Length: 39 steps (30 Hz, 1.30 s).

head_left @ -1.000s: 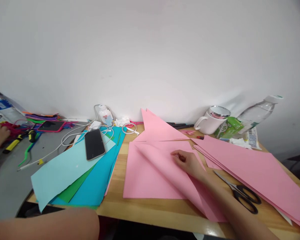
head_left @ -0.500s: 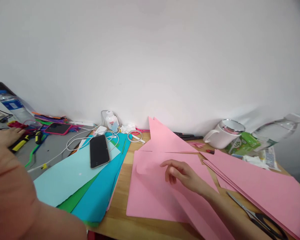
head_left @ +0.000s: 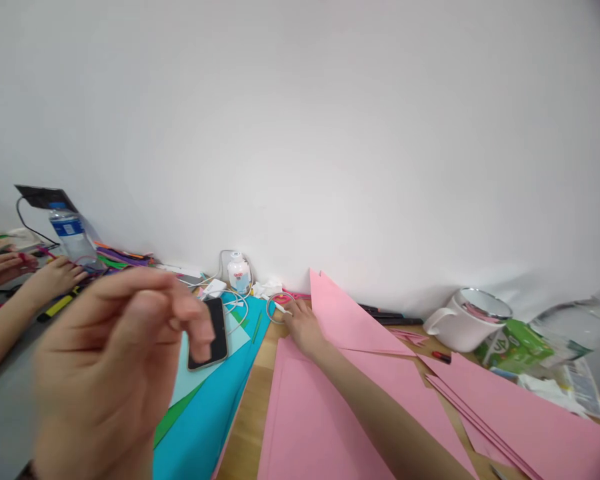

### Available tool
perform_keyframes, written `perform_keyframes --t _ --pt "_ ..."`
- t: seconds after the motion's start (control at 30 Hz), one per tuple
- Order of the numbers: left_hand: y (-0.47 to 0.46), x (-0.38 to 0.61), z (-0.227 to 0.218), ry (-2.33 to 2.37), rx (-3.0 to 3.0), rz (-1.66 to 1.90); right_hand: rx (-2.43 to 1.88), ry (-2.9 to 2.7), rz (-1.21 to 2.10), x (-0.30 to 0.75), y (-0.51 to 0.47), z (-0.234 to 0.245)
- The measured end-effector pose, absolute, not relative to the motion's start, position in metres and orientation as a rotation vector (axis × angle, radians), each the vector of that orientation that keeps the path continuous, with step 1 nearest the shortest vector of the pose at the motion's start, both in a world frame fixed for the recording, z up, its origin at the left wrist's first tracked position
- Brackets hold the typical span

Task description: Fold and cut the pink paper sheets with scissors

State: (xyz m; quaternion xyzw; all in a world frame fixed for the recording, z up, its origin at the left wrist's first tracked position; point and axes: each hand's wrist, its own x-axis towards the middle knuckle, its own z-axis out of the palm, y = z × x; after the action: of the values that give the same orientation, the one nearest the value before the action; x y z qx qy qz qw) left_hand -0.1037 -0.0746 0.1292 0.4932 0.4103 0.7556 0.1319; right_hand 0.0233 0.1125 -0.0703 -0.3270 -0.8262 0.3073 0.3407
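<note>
Matt pink paper (head_left: 320,427) — smooth wood table (head_left: 253,407).

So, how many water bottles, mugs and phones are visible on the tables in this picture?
Water bottles: 2, the left bottle and the right bottle
Mugs: 1, the white mug
Phones: 1, the black phone, partly behind a raised hand
Total: 4

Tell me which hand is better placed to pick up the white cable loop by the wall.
Right, probably. The right hand lies beside the white cable loop, fingertips at it; the left hand hangs raised near the camera.
</note>
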Motion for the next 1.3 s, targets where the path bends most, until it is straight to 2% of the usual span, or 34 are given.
perform_keyframes --t 0.07,0.2,0.37,0.53,1.0,1.17,1.3 --pt "-0.067 -0.098 0.117 1.307 1.466 2.181 -0.792 -2.072 0.902 0.021 0.108 -0.063" --pt "-0.040 -0.109 0.078 1.767 1.445 1.750 -0.613 -1.861 1.204 0.038 0.078 -0.034" --pt "-0.024 -0.107 0.044 1.476 1.225 1.406 -0.401 -1.621 1.548 0.079 0.029 -0.004" --pt "-0.031 -0.080 0.043 1.216 1.273 1.303 -0.386 -1.257 1.785 0.102 0.012 -0.007" --pt "-0.040 -0.040 0.049 1.140 1.347 1.183 -0.679 -1.124 1.623 0.118 0.002 -0.014" --pt "-0.044 -0.029 0.045 1.449 1.597 1.235 -0.814 -1.167 1.159 0.121 -0.001 -0.007" --pt "-0.046 -0.026 0.041 1.529 1.849 1.166 -0.650 -1.494 0.672 0.117 -0.007 0.004"
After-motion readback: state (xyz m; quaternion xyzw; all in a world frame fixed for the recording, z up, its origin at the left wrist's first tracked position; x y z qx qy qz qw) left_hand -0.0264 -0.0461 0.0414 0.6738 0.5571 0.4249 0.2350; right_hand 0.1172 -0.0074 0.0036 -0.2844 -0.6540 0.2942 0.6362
